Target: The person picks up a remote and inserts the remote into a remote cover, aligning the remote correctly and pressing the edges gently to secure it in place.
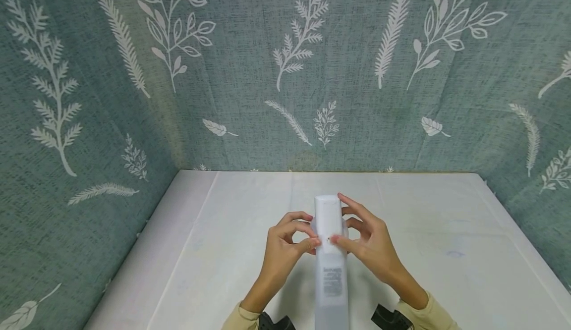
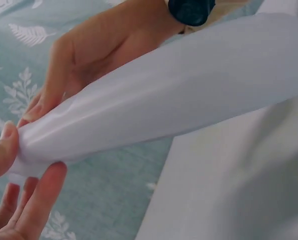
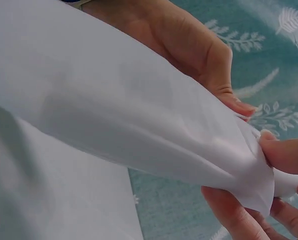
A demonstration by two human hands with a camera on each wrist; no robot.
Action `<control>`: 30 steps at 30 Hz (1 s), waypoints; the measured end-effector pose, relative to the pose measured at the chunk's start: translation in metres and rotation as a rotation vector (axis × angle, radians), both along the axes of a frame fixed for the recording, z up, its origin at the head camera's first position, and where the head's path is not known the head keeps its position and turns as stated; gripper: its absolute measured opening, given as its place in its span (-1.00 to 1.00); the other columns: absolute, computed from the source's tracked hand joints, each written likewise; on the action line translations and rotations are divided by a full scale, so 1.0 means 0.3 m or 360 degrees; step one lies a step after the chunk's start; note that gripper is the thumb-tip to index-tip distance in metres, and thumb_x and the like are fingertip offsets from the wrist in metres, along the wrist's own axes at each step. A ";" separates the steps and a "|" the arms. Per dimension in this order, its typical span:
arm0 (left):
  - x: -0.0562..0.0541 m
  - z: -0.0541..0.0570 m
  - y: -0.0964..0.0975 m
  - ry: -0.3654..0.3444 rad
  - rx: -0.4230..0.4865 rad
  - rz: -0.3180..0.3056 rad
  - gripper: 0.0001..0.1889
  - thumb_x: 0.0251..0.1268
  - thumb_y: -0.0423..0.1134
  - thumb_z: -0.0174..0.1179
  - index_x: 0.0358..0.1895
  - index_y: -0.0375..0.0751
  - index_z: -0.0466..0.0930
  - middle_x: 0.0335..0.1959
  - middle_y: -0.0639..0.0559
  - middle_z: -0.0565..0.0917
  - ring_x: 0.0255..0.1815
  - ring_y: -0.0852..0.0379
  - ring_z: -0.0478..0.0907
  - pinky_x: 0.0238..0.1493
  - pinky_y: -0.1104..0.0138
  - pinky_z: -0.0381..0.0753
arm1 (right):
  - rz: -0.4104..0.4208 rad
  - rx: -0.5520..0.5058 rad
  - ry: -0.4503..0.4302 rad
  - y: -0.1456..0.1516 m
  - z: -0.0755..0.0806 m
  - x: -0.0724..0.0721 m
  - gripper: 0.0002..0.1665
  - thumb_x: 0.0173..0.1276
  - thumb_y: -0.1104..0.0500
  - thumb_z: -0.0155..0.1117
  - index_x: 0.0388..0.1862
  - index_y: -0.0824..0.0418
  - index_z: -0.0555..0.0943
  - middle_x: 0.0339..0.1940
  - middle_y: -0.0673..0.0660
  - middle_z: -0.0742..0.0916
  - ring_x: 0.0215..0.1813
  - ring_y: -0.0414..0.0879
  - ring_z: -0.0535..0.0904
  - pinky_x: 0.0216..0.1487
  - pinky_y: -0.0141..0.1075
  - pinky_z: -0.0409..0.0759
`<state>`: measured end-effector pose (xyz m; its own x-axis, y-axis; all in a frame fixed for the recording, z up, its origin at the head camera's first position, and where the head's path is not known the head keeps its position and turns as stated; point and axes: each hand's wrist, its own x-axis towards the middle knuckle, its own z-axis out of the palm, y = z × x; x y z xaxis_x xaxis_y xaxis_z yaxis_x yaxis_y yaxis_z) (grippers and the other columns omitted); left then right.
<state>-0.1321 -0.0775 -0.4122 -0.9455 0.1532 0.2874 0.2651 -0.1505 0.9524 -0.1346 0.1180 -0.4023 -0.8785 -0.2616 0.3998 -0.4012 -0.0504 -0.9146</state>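
Observation:
A long, narrow white object point(image 1: 327, 213) with a flat, rounded far end stands out of a frosted plastic sleeve point(image 1: 332, 310). Blurred grey print shows through the sleeve nearer the body. My left hand point(image 1: 283, 246) pinches the sleeve's left edge between thumb and fingers, close to the opening. On the opposite side my right hand point(image 1: 374, 246) grips the sleeve and object, its thumb on top and its index finger reaching along the far end. In the right wrist view the sleeve's rim point(image 3: 261, 200) is bunched around the object's end point(image 3: 286, 182). The object's kind cannot be told.
Under the hands lies a white table surface point(image 1: 241, 211) with faint creases. Green cloth point(image 1: 250, 72) with white leaf prints encloses the back and both sides. Each wrist wears a black camera mount, the left one point(image 1: 276, 321) and the right one point(image 1: 390, 317).

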 end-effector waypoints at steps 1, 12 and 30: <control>0.000 -0.002 0.002 -0.0008 0.0003 0.0014 -0.91 -0.03 -0.54 0.37 -0.47 -0.39 0.64 -0.02 -0.22 0.50 -0.03 -0.12 0.51 -0.41 0.10 0.71 | -0.0001 -0.0002 0.0001 -0.001 0.000 -0.001 -0.11 0.10 0.50 0.35 0.41 0.18 0.29 0.02 0.32 0.49 -0.21 0.00 0.60 -0.42 -0.10 0.71; 0.001 0.001 0.013 -0.0155 -0.0106 0.0138 -0.60 -0.05 -0.33 0.47 -0.09 -0.15 0.56 0.09 -0.01 0.49 -0.03 -0.05 0.51 -0.25 0.21 0.69 | 0.0044 -0.0081 0.0028 -0.004 -0.042 0.001 -0.21 0.19 0.49 0.28 0.40 0.30 0.27 0.19 0.34 0.44 -0.11 0.01 0.62 -0.42 -0.10 0.70; 0.015 0.017 0.009 -0.0109 -0.0131 0.0114 -0.22 -0.10 -0.40 0.47 0.28 0.13 0.42 0.06 -0.01 0.52 -0.05 -0.05 0.52 -0.26 0.24 0.66 | 0.0142 -0.0252 0.0458 0.026 -0.099 0.014 -0.62 0.06 0.72 0.16 -0.24 0.39 0.66 0.16 0.46 0.45 -0.14 -0.01 0.63 -0.47 -0.10 0.69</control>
<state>-0.1277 -0.0748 -0.4070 -0.9719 0.1049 0.2108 0.2061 -0.0539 0.9770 -0.1303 0.1258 -0.4320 -0.7003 -0.2470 0.6698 -0.6294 -0.2292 -0.7426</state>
